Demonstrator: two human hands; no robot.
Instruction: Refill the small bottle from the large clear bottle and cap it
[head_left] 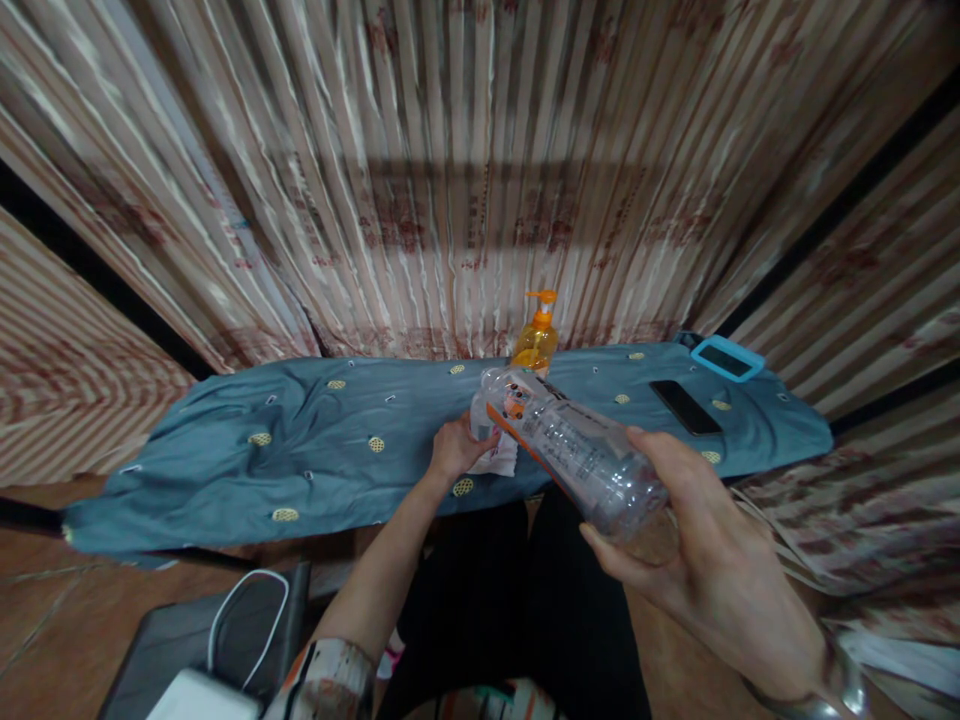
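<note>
Risk: your right hand (697,560) grips the tilted clear bottle (570,450); your left hand (457,450) pinches a white cloth (501,458) at frame centre; spillage could wet the blue cover (300,440).

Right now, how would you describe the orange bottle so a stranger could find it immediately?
Find the blue-grey cloth covering the table, before the striped curtain. At its far edge stands the pump bottle, upright. Unlike the clear plastic bottle tilted in the right hand, it is amber with an orange pump.
</note>
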